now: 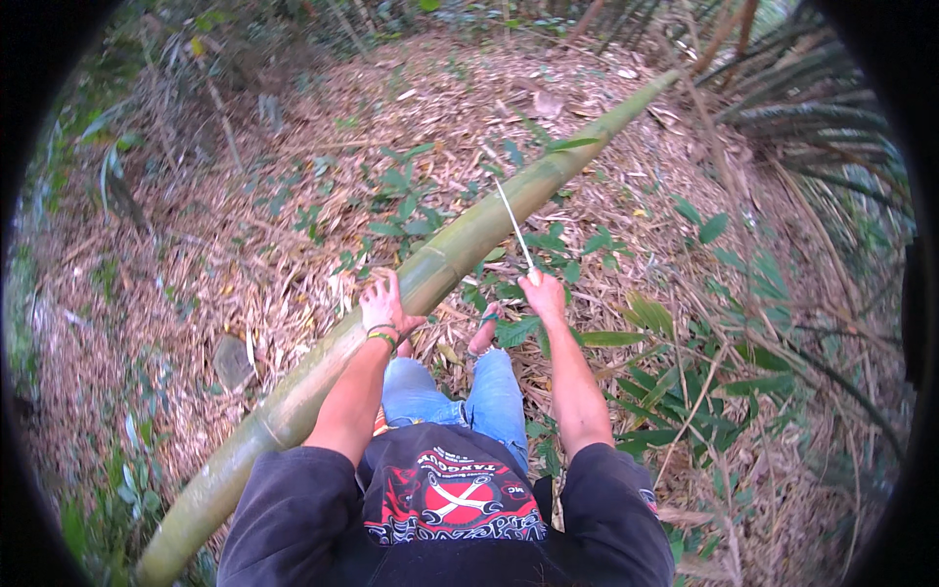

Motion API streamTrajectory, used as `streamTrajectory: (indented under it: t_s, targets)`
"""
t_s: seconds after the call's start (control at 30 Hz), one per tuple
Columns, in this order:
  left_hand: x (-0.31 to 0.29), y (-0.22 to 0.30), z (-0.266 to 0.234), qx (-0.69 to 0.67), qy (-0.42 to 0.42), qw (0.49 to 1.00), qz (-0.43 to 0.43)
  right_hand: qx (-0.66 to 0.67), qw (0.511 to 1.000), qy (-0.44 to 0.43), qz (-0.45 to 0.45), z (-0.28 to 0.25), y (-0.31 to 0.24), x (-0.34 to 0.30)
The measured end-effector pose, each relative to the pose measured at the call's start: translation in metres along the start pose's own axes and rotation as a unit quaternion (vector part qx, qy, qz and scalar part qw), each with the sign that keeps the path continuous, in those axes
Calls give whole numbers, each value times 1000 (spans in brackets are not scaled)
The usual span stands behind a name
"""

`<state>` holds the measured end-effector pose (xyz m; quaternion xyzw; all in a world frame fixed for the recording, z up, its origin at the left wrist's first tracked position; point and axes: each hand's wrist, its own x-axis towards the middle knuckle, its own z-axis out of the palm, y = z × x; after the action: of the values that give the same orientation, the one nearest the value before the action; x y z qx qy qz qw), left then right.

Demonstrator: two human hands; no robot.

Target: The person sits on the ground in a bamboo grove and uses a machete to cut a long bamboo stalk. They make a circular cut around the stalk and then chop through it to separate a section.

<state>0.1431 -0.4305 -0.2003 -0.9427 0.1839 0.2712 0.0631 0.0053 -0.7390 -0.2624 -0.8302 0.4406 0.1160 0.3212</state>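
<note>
A long, thick green bamboo pole [435, 259] slants from the lower left to the upper right in front of me. My left hand [384, 305] lies on top of it with the fingers spread. My right hand [544, 293] is closed around the pale handle of a long-bladed cutting tool [514, 229]. Its thin blade, seen nearly edge-on, reaches up across the bamboo; whether it is a saw or a machete I cannot tell, nor whether it touches the pole.
Dry leaf litter [293, 240] covers the ground, with green seedlings [401, 201] on both sides of the pole. Long fronds [822, 127] hang in at the upper right. A greyish stump or stone [233, 363] sits left of the bamboo. My foot [483, 333] stands close to the pole.
</note>
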Motion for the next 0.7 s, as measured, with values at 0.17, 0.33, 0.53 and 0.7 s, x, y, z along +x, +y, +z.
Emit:
streamTrajectory:
  t_s: [0.17,0.33,0.53,0.7]
  targets:
    - [0,-11,14,-12,11,1000,-15,51,993,-94,-56,-12,-66,-36]
    - [7,-11,15,-18,10,1000,-18,64,982,-133,-120,31,-72,-73]
    - [9,-19,26,-41,37,998,-19,4,975,-167,-146,70,-73,-86]
    - [-71,-77,-11,-93,37,994,-34,121,970,-183,-109,97,-45,-74]
